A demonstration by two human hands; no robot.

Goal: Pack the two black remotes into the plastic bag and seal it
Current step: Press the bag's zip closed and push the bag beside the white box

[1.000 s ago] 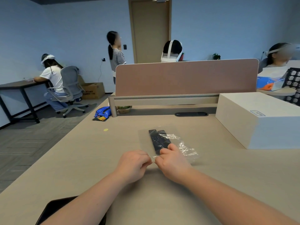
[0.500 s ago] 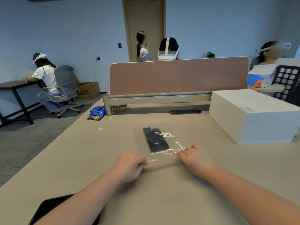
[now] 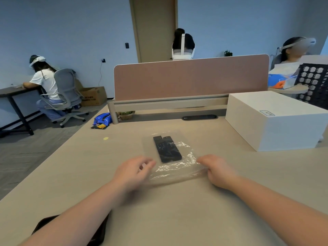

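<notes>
Two black remotes (image 3: 166,149) lie side by side inside a clear plastic bag (image 3: 177,172) flat on the beige table (image 3: 177,210). The bag's crinkled near end points toward me. My left hand (image 3: 133,172) is blurred at the bag's near left edge, fingers spread and holding nothing. My right hand (image 3: 217,170) has curled fingers pinching the bag's near right corner against the table.
A large white box (image 3: 276,121) stands to the right, and a pink desk divider (image 3: 190,79) runs across the back. A blue packet (image 3: 102,118) lies at the far left table edge. A black flat object (image 3: 99,233) sits under my left forearm. Other people sit around the room.
My hands, close together at the bag's near edge a second ago, have spread apart along it. The right hand slid to the right corner. The left hand has opened from a pinch.
</notes>
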